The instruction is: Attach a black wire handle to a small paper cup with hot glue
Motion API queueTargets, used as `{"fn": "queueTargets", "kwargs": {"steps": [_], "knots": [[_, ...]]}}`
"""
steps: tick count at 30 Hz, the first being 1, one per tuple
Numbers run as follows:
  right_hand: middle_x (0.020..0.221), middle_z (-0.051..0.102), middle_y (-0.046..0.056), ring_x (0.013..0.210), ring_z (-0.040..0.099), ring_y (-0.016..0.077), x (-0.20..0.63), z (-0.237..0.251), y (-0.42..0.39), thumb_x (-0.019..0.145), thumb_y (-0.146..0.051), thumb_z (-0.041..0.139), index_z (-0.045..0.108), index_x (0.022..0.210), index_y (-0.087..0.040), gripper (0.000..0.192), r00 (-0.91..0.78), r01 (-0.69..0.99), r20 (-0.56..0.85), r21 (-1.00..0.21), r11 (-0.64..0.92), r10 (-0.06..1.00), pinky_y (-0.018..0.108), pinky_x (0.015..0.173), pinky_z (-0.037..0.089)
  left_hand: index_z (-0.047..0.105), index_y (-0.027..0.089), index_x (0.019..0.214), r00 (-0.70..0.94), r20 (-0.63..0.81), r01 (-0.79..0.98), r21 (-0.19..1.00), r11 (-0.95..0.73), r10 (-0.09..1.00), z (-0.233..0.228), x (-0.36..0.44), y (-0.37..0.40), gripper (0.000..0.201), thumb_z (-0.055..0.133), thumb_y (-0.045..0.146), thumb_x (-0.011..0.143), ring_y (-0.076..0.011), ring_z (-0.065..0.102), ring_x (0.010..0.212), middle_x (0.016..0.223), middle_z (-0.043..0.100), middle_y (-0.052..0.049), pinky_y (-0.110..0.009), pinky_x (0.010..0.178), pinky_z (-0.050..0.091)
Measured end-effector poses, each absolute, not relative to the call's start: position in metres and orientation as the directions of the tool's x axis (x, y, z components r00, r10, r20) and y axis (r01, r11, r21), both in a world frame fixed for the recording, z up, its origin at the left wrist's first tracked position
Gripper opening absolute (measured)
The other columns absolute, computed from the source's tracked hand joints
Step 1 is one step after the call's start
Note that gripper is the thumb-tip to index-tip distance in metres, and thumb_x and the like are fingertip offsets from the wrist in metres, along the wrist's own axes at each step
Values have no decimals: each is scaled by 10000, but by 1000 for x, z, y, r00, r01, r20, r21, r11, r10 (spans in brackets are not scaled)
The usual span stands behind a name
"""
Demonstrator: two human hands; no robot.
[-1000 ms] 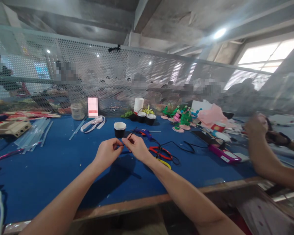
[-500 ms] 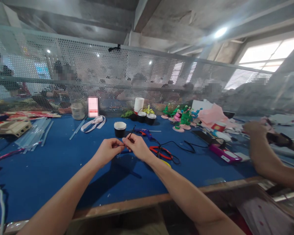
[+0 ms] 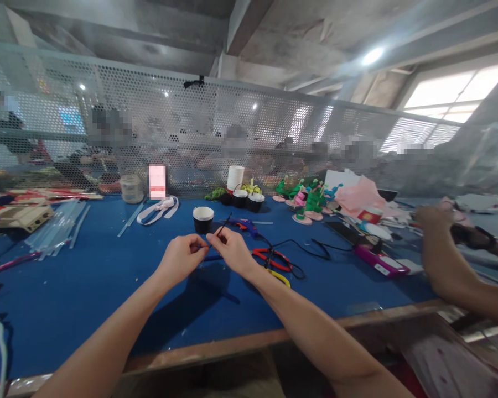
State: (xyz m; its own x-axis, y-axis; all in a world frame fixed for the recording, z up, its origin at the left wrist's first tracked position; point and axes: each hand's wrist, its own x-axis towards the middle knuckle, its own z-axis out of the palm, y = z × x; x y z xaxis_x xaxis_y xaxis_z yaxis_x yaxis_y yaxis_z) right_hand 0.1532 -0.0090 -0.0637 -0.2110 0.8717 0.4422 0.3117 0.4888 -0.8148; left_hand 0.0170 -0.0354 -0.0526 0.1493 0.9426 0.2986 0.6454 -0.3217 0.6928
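Observation:
My right hand (image 3: pixel 232 250) is closed in a pinch on a thin dark strip (image 3: pixel 227 222), which sticks up and to the right past the fingertips. Beside it, my left hand (image 3: pixel 185 254) is also closed, thumb against bent fingers; what lies between them is too small to make out. The two hands nearly meet above the blue table (image 3: pixel 108 282). Just beyond them stands a small black cup (image 3: pixel 203 223) with a white inside.
A blue glue gun (image 3: pixel 245 225) and red-and-yellow-handled pliers (image 3: pixel 270 255) lie right of my hands, near a black cable (image 3: pixel 301 241). Two handled cups (image 3: pixel 255 202), green figures (image 3: pixel 314 202) and a purple box (image 3: pixel 382 261) sit farther off. Another person's arm (image 3: pixel 444 260) reaches in from the right.
Both hands stay almost in place, with the right fingers shifting slightly. The dark strip now leans a little more to the right. The other person's hand moved a little.

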Motion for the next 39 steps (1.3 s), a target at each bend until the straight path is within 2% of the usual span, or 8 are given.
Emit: {"fn": "queueTargets", "kwargs": {"steps": [6, 14, 22, 26, 34, 39], "knots": [[510, 417, -34, 487, 357, 92, 153, -64, -9, 713, -399, 472, 461, 582, -180, 256, -223, 338, 481, -778, 530, 848, 218, 478, 292, 592, 151, 654, 127, 331, 681, 656, -325, 935, -51, 18, -37, 203, 464, 307, 672, -85, 370, 428, 475, 496, 25, -194, 415, 256], [518, 436, -26, 504, 386, 96, 151, -66, -10, 712, -384, 481, 448, 560, -175, 261, -202, 349, 460, -791, 502, 865, 221, 494, 307, 574, 159, 606, 80, 335, 730, 621, -284, 939, -49, 22, -43, 174, 486, 302, 652, -98, 393, 459, 487, 499, 20, -205, 442, 263], [559, 477, -32, 466, 409, 83, 157, -64, -6, 716, -378, 485, 470, 660, -170, 215, -386, 217, 378, -850, 481, 842, 208, 455, 332, 512, 155, 555, 114, 250, 575, 773, -269, 961, -54, 19, -35, 191, 493, 325, 640, -72, 329, 389, 408, 412, 59, -194, 399, 228], [494, 445, -42, 459, 394, 86, 157, -65, -5, 709, -387, 492, 470, 634, -168, 232, -313, 268, 420, -821, 503, 852, 207, 448, 319, 554, 146, 621, 150, 249, 551, 782, -290, 957, -55, 16, -33, 164, 512, 305, 622, -71, 330, 395, 424, 424, 58, -192, 396, 214], [448, 414, -48, 451, 371, 85, 155, -63, -8, 696, -424, 496, 469, 582, -168, 282, -262, 294, 435, -814, 501, 861, 207, 437, 296, 594, 146, 659, 137, 289, 645, 700, -307, 948, -55, 18, -35, 178, 488, 287, 641, -80, 354, 414, 451, 457, 42, -198, 412, 230], [450, 388, -51, 444, 336, 75, 153, -63, -9, 687, -417, 508, 460, 547, -166, 292, -215, 300, 434, -823, 482, 875, 209, 434, 282, 591, 147, 678, 119, 305, 659, 687, -306, 945, -55, 20, -36, 186, 476, 290, 649, -88, 378, 441, 492, 490, 26, -201, 428, 253]]}}
